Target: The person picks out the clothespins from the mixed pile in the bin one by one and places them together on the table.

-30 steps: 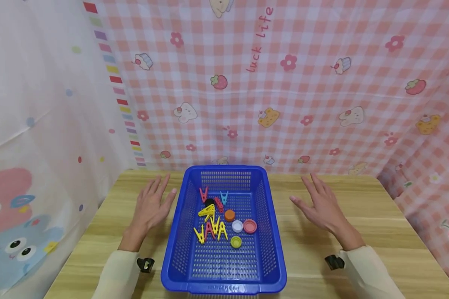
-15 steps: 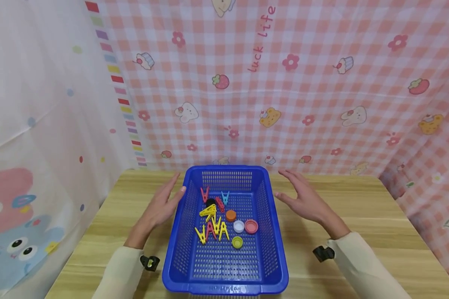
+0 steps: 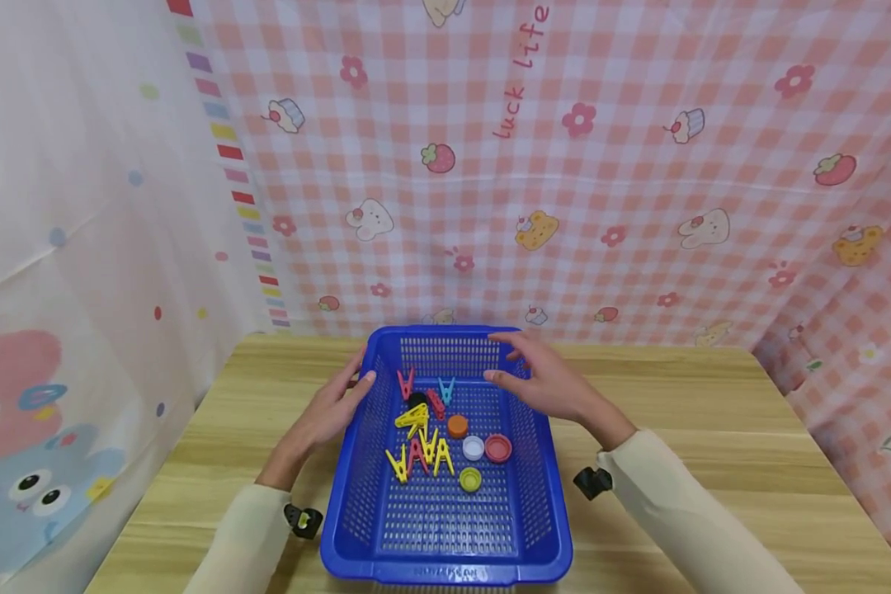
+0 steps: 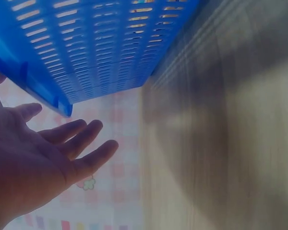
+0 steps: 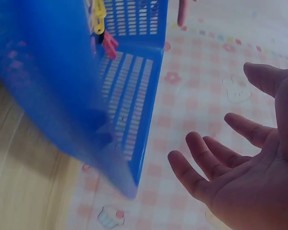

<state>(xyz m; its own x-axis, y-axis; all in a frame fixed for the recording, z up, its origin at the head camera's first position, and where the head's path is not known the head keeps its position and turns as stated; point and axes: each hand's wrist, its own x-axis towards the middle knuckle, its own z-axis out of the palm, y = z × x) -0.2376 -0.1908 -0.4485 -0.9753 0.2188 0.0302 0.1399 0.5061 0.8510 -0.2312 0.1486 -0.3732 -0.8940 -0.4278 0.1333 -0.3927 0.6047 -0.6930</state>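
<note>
A blue plastic basket [image 3: 445, 569] stands on the table, holding small clothespins and bottle caps. On its left side are yellow clothespins [image 3: 398, 464], red clothespins [image 3: 406, 384] and a blue clothespin [image 3: 446, 391]. Nearer the middle lie an orange cap [image 3: 457, 426], a white cap [image 3: 473, 448], a red cap [image 3: 497, 448] and a yellow-green cap [image 3: 470, 479]. My left hand [image 3: 328, 412] is at the basket's left rim, thumb at the rim, other fingers extended outside. My right hand [image 3: 557, 388] hovers over the far right part of the basket, fingers loosely bent and holding nothing.
The wooden table [image 3: 683, 412] extends on both sides of the basket. Behind it hangs a pink checked cloth [image 3: 601, 181], and a white patterned cloth [image 3: 104, 247] hangs on the left. A black object, partly hidden, lies among the clothespins.
Both hands have moved inward from the table's sides. The left hand has come up to the basket's left rim, and the right hand has passed over the right rim. The basket's contents look unchanged.
</note>
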